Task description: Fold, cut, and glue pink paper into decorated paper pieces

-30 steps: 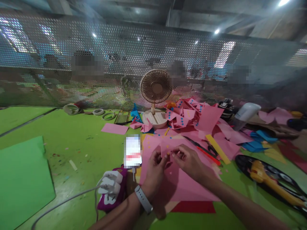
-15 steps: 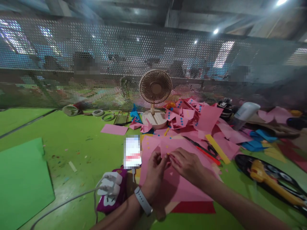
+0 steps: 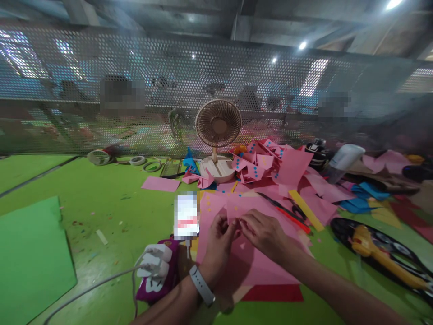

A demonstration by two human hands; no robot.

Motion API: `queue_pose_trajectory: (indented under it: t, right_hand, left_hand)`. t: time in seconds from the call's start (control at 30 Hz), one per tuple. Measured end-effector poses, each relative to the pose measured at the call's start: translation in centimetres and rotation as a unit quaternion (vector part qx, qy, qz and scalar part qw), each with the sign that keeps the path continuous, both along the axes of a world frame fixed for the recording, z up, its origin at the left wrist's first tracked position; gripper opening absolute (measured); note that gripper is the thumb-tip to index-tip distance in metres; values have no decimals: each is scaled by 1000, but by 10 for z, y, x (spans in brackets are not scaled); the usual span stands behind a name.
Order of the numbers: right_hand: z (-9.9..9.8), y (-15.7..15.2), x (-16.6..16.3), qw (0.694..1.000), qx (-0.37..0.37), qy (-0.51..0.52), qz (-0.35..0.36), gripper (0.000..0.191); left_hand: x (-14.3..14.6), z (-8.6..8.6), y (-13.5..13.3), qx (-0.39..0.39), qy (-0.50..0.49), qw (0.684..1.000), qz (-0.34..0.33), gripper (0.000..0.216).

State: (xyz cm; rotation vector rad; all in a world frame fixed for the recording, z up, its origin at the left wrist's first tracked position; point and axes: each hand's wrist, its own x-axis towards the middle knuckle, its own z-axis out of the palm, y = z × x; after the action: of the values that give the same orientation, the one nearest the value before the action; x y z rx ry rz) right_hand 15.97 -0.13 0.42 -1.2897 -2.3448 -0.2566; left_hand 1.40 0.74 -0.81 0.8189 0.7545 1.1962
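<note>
My left hand, with a pale watch on its wrist, and my right hand meet over a small pink paper piece. Both pinch its lower edge with closed fingers. Under them lies a large pink paper sheet on the green table. A red sheet shows beneath its near edge.
A phone stands just left of my hands, beside white chargers on a purple block. Scissors and a yellow strip lie to the right. Behind are a small fan, a heap of pink cut-outs, tape rolls, a glue gun and a green sheet.
My right hand slid left and down until its fingers met my left hand on the pink piece. The left hand stayed nearly still.
</note>
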Motion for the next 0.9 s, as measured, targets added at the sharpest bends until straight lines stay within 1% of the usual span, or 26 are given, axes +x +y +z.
queue_pose_trajectory:
  t: [0.1, 0.17, 0.27, 0.33, 0.4, 0.5, 0.6, 0.63, 0.77, 0.9]
  right_hand:
    - [2, 1, 0, 995, -47, 88, -11, 18]
    - [3, 4, 1, 981, -90, 171, -23, 13]
    - [5, 9, 3, 939, -173, 291, -54, 11]
    - [6, 13, 4, 912, -224, 338, -68, 12]
    - [8, 15, 5, 895, -254, 360, -72, 13]
    - [10, 16, 6, 879, -284, 376, -72, 15]
    - [12, 15, 6, 858, -318, 396, -79, 18]
    - [13, 15, 6, 855, -323, 399, -80, 18]
    - [18, 14, 4, 865, -310, 387, -75, 15]
    - [20, 13, 3, 866, -312, 383, -77, 15]
  left_hand:
    - [0, -1, 0, 4, -4, 1000, 2, 26]
    - [0, -3, 0, 4, -4, 1000, 4, 27]
    - [2, -4, 1, -7, 8, 1000, 8, 29]
    - [2, -3, 2, -13, 16, 1000, 8, 29]
    - [2, -2, 2, -17, 24, 1000, 2, 30]
    - [2, 0, 2, -23, 33, 999, -10, 30]
    - [2, -2, 2, -21, 36, 999, -11, 29]
    - [2, -3, 2, -19, 35, 999, -12, 29]
    - [2, -5, 1, -24, 30, 999, -23, 29]
    - [3, -2, 1, -39, 27, 999, -11, 32]
